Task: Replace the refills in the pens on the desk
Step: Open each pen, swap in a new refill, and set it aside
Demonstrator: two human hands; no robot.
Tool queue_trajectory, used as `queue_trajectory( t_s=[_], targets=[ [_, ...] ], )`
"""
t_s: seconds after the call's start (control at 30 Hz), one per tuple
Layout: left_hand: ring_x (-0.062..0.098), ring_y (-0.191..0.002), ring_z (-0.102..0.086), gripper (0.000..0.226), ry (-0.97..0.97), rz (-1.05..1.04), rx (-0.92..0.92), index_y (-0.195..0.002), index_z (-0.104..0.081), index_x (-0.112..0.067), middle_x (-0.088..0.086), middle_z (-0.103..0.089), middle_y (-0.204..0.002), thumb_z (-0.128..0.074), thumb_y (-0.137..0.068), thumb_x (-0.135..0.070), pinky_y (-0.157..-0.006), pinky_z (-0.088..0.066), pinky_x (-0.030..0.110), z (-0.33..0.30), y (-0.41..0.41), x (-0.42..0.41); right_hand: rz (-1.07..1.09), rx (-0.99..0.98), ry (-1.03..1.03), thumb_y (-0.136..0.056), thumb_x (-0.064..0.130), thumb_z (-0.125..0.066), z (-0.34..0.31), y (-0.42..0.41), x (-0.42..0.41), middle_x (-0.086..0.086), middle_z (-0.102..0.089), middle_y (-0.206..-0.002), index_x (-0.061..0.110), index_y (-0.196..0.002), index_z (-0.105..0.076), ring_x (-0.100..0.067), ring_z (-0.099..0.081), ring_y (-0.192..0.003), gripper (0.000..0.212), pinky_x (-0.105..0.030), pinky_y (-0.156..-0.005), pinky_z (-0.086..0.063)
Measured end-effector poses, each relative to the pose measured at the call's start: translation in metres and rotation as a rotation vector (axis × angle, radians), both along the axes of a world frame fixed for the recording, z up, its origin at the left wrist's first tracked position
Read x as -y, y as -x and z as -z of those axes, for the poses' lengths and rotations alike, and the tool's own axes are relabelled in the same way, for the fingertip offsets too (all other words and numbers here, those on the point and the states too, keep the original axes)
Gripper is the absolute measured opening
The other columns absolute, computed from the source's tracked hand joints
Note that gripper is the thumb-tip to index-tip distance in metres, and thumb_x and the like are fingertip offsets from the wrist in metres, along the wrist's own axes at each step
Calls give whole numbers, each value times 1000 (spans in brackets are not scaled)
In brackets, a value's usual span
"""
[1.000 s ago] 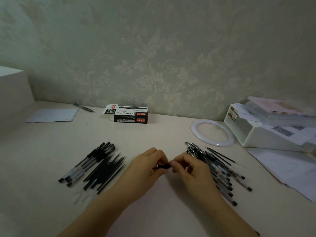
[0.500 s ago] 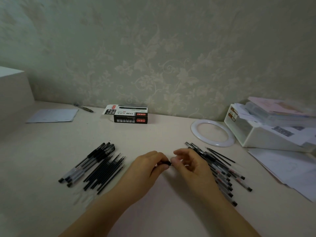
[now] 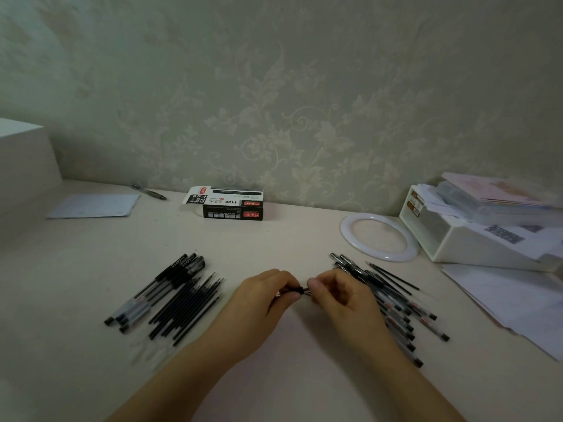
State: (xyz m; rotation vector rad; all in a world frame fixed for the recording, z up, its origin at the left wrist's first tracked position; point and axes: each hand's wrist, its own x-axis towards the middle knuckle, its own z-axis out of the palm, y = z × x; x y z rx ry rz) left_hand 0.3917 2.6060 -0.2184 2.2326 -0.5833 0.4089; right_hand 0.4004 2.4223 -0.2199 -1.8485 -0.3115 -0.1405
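Both hands meet over the middle of the worktop around 1 pen. The left hand curls its fingers round one end, and the right hand pinches the other end between thumb and fingertips, so each grip is closed on the same pen. Most of the pen is hidden by the fingers; only a short black section shows between the 2 hands. Whether the barrel is being unscrewed or closed up cannot be told.

Judging by the layout, the task looks partway through, with 1 pen in hand. To the left lies a left group of pens, roughly 5 or 6, touching one another, and just beside them a bundle of loose refills, perhaps 10 or more; they overlap too much for an exact count. A few pale, blurred pieces lie below that bundle. To the right sits a larger right pile of pens, around 10 or more, with 2 thin refills at its far edge. Which pile is finished cannot be told, so the remaining share is a guess: likely 1 whole pile.

Behind stand 1 refill box, 1 white ring and 1 lone pen.
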Motion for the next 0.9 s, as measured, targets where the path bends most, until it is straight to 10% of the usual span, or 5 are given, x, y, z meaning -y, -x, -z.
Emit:
queue_trajectory(
  t_s=[0.7, 0.9],
  targets=[
    [6, -84, -59, 28, -19, -3, -23, -120, -59, -35, -14, -58, -91, -48, -100, -19, -75, -51, 29, -2, 1, -3, 175, -91, -253, -91, 15, -67, -4, -6, 5, 1, -73, -75, 16, -90, -72, -4, -65, -65, 5, -15, -63, -52],
    [12, -83, -58, 29, -14, -62, -25, -118, -60, -35, -9, -60, -90, -49, -99, -16, -73, -50, 40, 0, 0, -5, 155, 125, 206, -85, 9, -70, -5, -1, 6, 13, -69, -75, 24, -85, -72, -1, -65, -73, 15, -8, -65, -47]
  ],
)
